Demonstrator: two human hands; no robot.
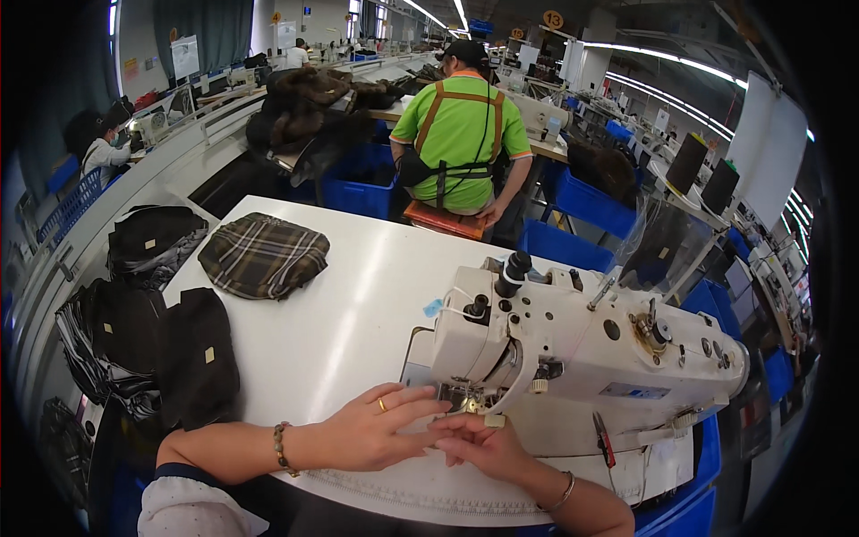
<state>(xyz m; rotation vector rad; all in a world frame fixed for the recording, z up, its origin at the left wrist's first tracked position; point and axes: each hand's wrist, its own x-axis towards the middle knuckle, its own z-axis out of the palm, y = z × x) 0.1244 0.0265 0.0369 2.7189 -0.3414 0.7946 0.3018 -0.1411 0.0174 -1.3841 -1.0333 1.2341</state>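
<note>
A white sewing machine [582, 327] stands on the right of the white table [358, 304]. My left hand [380, 428] reaches to its needle area [465, 398], fingers stretched out and a ring on one of them. Close in front of the needle, my right hand [483, 447] has its fingers curled together, near the left fingertips. What it pinches, if anything, is too small to make out. A small pale yellow tab [495, 421] shows at the right hand's knuckles; whether it is held, I cannot tell.
Plaid fabric piece [264, 255] lies on the table's far left. Dark fabric pieces [201, 358] with small pale labels are stacked at the left edge. Red-handled snips [604, 438] lie right of my right hand. Ahead, a person in green [461, 134] sits among blue bins [358, 192].
</note>
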